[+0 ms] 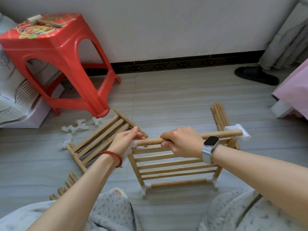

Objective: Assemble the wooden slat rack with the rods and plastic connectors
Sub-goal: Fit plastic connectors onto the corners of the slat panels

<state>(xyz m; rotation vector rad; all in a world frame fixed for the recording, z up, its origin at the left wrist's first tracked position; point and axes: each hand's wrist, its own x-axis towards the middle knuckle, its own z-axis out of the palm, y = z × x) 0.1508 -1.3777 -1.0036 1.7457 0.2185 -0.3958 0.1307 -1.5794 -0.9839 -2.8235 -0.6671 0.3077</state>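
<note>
A wooden slat panel (173, 165) stands on the floor in front of me, with white plastic connectors at its corners. Along its top runs a thick wooden rod (150, 141). My right hand (181, 141) grips that rod near its middle. My left hand (126, 141) holds the white connector (133, 144) at the rod's left end. The rod's right end sits in another white connector (240, 131). A lower rod (179, 183) joins the two bottom connectors. A second slat panel (98, 140) lies flat on the floor to the left.
Loose white connectors (75, 128) lie by a red plastic stool (60, 60), which carries a small mallet (35, 20). Spare rods lie at back right (220, 115) and near left (66, 185). A black slipper (256, 75) is by the wall, pink bedding (295, 92) at right.
</note>
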